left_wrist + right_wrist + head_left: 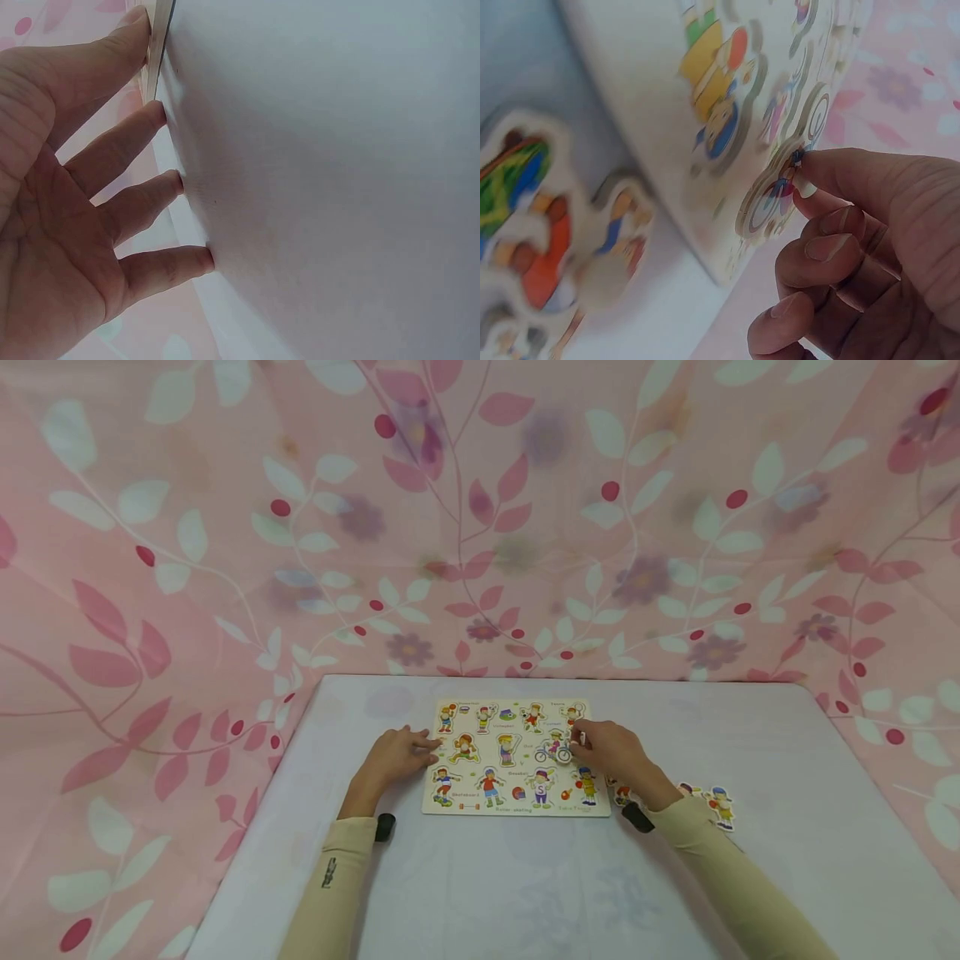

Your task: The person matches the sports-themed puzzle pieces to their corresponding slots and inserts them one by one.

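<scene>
A cream puzzle board (467, 777) with pictures of children at sports lies on the table. My right hand (613, 750) is at its right side, thumb and forefinger pinching the cyclist puzzle piece (763, 210). In the right wrist view this piece is against the board face, tilted in perspective; whether it sits fully in its recess I cannot tell. My left hand (395, 755) rests at the board's left edge, fingers spread. In the left wrist view the thumb touches the board's side (157, 49), while other fingertips (201, 259) press on the tabletop.
Loose puzzle pieces lie right of the board, including a blue-capped figure (722, 808) and one partly hidden by my right forearm (687, 790). Another loose piece (544, 240) shows close up. A pink floral cloth (480, 527) hangs behind the white table (480, 893).
</scene>
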The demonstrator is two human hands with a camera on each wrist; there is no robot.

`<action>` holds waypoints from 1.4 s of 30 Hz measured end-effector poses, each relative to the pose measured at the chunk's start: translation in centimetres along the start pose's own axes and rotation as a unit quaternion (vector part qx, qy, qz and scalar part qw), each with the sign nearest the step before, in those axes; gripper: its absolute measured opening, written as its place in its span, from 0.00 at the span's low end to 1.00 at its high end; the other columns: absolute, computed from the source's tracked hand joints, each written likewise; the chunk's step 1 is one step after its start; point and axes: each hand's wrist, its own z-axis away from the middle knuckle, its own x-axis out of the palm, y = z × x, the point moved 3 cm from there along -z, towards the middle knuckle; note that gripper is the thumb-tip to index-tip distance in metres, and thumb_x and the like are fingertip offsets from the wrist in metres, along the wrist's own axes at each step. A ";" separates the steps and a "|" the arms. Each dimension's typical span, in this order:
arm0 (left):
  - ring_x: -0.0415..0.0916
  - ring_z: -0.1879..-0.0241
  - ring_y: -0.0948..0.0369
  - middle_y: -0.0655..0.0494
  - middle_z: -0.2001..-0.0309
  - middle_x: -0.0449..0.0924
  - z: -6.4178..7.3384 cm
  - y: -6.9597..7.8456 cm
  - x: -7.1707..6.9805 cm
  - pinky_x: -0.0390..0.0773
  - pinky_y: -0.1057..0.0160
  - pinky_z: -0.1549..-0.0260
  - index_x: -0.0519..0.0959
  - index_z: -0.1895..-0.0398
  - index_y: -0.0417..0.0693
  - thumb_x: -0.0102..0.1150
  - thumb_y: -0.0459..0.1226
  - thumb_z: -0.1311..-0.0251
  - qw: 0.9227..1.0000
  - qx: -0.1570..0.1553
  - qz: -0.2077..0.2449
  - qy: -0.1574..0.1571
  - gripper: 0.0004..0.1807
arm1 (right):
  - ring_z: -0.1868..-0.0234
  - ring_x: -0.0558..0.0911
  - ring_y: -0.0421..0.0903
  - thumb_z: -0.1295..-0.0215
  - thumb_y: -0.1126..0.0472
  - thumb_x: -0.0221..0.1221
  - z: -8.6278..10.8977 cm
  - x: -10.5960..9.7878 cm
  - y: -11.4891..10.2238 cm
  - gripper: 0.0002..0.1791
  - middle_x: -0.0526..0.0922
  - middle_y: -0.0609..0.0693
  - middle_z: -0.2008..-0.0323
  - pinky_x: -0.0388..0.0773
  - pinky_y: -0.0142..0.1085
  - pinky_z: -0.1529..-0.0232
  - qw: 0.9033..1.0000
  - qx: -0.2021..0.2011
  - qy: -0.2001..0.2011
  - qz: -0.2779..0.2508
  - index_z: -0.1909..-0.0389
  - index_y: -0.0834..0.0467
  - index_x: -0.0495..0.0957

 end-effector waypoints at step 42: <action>0.59 0.31 0.39 0.52 0.38 0.75 0.0 -0.1 0.1 0.58 0.42 0.33 0.84 0.46 0.57 0.68 0.47 0.41 1.000 -0.014 0.011 -0.003 0.19 | 0.74 0.71 0.44 0.34 0.52 0.63 -2.2 1.6 -2.7 0.09 0.74 0.44 0.76 0.66 0.36 0.75 0.998 -0.006 -0.024 0.053 0.68 0.52 0.77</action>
